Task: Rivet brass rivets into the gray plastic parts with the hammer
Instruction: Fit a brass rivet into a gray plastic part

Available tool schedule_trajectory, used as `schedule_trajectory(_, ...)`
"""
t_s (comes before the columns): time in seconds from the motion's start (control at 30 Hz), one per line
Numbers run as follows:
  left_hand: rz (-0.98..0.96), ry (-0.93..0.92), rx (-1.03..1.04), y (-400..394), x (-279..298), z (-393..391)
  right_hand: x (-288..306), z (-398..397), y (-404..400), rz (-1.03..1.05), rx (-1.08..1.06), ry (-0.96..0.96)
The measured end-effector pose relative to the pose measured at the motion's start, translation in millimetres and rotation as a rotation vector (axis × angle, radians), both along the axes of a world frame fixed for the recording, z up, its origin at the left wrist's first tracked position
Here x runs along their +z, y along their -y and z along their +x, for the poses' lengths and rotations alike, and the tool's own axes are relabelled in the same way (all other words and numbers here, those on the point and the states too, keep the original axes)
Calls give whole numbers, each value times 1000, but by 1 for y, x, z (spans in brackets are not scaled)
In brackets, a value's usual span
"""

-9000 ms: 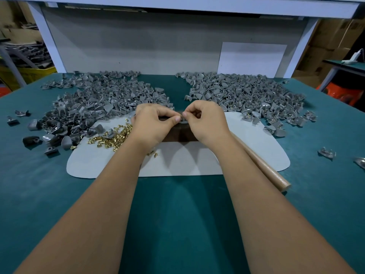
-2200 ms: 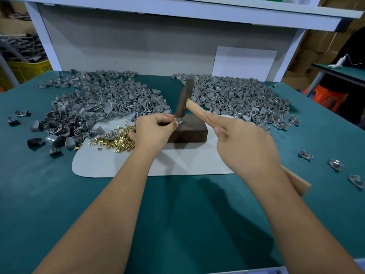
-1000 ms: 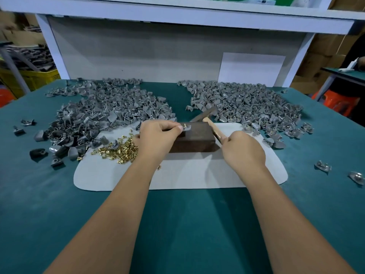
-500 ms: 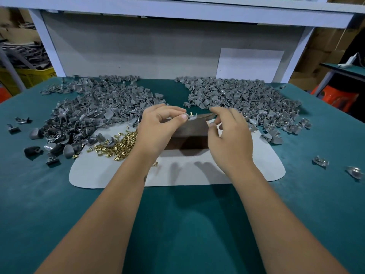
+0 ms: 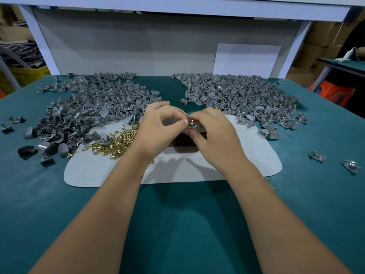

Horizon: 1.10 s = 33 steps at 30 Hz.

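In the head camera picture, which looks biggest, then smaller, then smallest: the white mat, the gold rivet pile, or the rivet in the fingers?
1. White mat
2. Rivet pile
3. Held rivet

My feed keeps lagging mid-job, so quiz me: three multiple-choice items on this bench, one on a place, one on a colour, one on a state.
1. Where does the loose rivet heap lie?
A. on the pale mat, left of the hands
B. on the shelf above
C. right of the right-hand pile of parts

2. What colour is the table cover?
A. red
B. teal
C. white

3. What are the hands doing?
A. both lie flat on the table
B. the right swings a hammer
C. both pinch a gray part with a rivet standing in it, over the dark block

Key:
1 A: the brass heap sits on the left part of the mat.
2 B: teal cloth surrounds the mat.
3 C: left hand and right hand meet fingertips at the gray part above the block; no hammer shows.
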State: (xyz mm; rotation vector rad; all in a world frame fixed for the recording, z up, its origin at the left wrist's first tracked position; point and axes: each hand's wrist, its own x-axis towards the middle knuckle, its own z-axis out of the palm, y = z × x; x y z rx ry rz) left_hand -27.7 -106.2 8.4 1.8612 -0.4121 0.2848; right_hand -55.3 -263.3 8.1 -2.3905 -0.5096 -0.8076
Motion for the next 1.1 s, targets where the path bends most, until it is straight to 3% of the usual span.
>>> schedule_trajectory(0.27,-19,-48,26,2,1,-1,2,-3,-1,30,-4,59)
schedule_trajectory(0.87,14,-47,23,2,-4,-2,-9,-1,-8,-149,-121,161)
schedule_trajectory(1.1,272,11,67,4,-3,-8,-8,2,-7,-251,-5,191)
